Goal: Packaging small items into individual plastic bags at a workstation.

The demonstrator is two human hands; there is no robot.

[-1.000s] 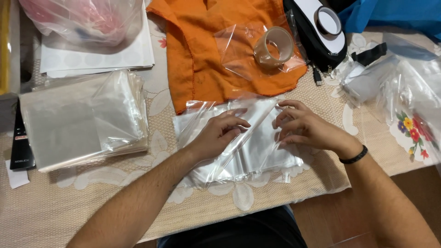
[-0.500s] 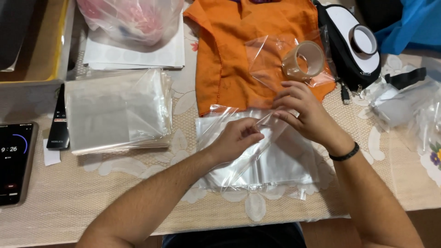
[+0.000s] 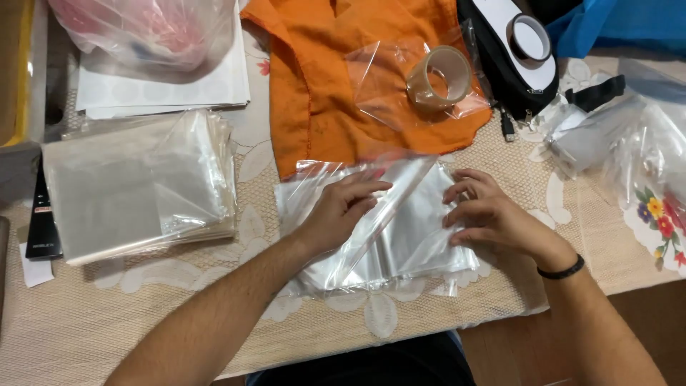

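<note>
Hands flat, fingers spread: left hand (image 3: 341, 209) and right hand (image 3: 486, 214) press on the clear bag pile (image 3: 400, 229) at the table's near edge, orange shirt (image 3: 336, 78) not bagged yet.

A table covered by a beige lace cloth (image 3: 143, 314) carries a stack of clear plastic bags (image 3: 136, 186), a second flattened pile of clear bags (image 3: 407, 236), white paper sheets (image 3: 164, 89), an orange garment (image 3: 336, 78) and a black pouch (image 3: 500, 64).
</note>
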